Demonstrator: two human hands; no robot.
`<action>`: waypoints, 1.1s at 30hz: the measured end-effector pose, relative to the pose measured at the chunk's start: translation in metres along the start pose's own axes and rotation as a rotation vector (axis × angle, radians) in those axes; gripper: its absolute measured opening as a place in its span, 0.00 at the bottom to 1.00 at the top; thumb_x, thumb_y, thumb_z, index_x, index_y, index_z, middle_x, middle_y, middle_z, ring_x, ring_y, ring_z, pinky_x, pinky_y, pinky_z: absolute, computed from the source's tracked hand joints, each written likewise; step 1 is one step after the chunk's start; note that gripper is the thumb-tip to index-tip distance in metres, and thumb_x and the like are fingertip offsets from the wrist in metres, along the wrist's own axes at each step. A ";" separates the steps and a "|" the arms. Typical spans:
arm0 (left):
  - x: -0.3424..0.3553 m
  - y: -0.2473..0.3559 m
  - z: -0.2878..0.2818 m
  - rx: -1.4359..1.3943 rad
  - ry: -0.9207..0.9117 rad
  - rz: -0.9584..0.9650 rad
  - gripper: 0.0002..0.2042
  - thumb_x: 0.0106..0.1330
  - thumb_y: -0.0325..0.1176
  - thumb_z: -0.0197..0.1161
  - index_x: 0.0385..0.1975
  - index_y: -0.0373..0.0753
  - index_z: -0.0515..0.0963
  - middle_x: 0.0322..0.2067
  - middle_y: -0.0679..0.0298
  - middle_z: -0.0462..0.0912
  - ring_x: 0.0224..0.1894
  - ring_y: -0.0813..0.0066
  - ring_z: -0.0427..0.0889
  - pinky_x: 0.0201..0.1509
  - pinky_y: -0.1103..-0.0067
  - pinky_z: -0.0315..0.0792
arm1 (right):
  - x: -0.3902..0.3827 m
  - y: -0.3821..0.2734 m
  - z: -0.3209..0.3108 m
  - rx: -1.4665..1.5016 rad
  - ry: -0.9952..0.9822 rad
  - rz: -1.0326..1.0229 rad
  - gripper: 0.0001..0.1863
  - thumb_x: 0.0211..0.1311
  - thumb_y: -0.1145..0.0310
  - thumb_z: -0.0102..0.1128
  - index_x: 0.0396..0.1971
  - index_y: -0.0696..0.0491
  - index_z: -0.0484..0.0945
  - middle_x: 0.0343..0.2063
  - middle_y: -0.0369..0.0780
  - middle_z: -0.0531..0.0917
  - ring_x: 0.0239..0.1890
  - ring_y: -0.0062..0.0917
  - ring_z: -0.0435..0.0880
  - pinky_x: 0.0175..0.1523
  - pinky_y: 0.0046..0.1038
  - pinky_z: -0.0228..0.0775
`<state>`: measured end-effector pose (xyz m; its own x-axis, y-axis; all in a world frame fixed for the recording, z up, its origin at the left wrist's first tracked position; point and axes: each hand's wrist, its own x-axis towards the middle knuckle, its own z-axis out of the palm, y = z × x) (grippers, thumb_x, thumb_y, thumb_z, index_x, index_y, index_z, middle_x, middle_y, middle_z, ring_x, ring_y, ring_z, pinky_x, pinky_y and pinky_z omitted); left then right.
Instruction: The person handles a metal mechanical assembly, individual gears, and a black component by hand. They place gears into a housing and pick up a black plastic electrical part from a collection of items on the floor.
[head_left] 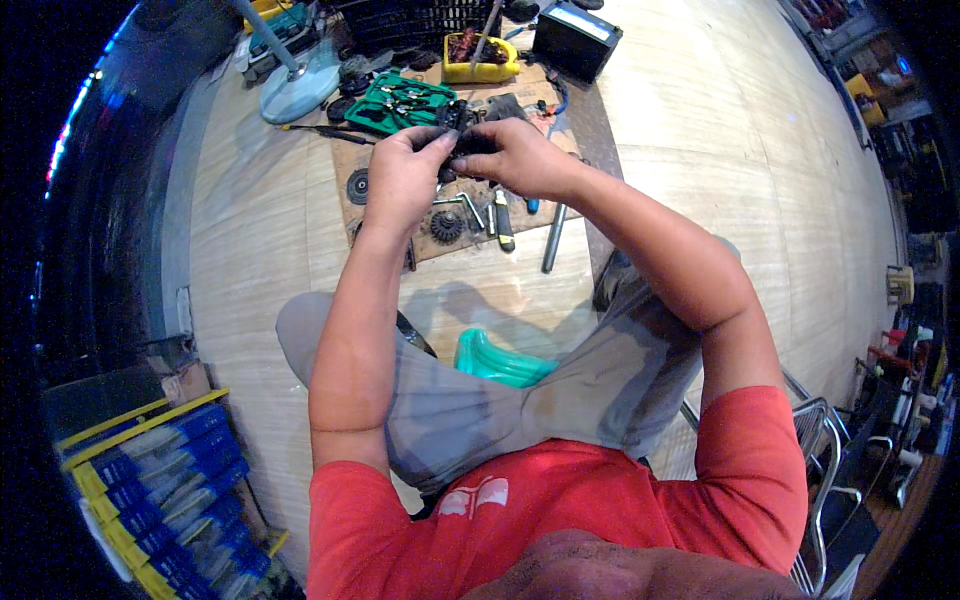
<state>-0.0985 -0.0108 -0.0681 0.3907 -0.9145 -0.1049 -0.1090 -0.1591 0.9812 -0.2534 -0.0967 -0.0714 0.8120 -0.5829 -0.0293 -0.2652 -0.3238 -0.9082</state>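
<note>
Out in front of me, both hands meet at a dark, greasy mechanical part [466, 150] above a sheet of cardboard [428, 247]. My left hand [404, 178] pinches its left side between thumb and fingers. From the other side my right hand [528, 160] grips it, with the thumb below and fingers curled over the top. The part's exact kind is hard to make out, as fingers cover much of it. Beneath the hands lie a black toothed gear [446, 227], a bent metal wrench [462, 202], a black-and-yellow handled tool [504, 222] and a metal tube [554, 240].
Beyond the hands are a green tool tray [398, 103], a yellow container [482, 72] of dark bits and a black battery [577, 42]. A pale round stand base [300, 92] sits at far left. Blue bins [165, 490] stand lower left, a metal chair [822, 440] lower right.
</note>
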 end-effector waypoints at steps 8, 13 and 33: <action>0.002 -0.006 0.002 -0.330 0.028 0.000 0.12 0.64 0.30 0.64 0.40 0.25 0.80 0.34 0.59 0.84 0.32 0.79 0.81 0.37 0.82 0.75 | -0.002 -0.004 -0.002 -0.069 -0.022 0.026 0.18 0.61 0.58 0.62 0.38 0.60 0.82 0.30 0.49 0.85 0.31 0.33 0.83 0.41 0.36 0.73; 0.004 -0.009 0.003 -0.316 0.024 -0.022 0.12 0.65 0.29 0.64 0.41 0.26 0.79 0.35 0.59 0.84 0.33 0.78 0.81 0.38 0.82 0.75 | -0.001 -0.001 -0.002 -0.107 -0.052 0.014 0.16 0.62 0.60 0.59 0.37 0.61 0.81 0.29 0.50 0.85 0.31 0.36 0.83 0.40 0.37 0.73; 0.009 -0.025 0.016 -0.481 0.188 0.026 0.09 0.63 0.27 0.65 0.38 0.28 0.81 0.33 0.61 0.84 0.32 0.78 0.80 0.38 0.82 0.74 | -0.004 -0.008 -0.001 -0.128 -0.066 0.144 0.18 0.63 0.59 0.61 0.35 0.63 0.81 0.22 0.41 0.82 0.24 0.22 0.78 0.32 0.30 0.70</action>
<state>-0.1070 -0.0211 -0.0964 0.5557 -0.8263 -0.0921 0.2943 0.0918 0.9513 -0.2551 -0.0926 -0.0635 0.7921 -0.5814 -0.1858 -0.4414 -0.3354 -0.8323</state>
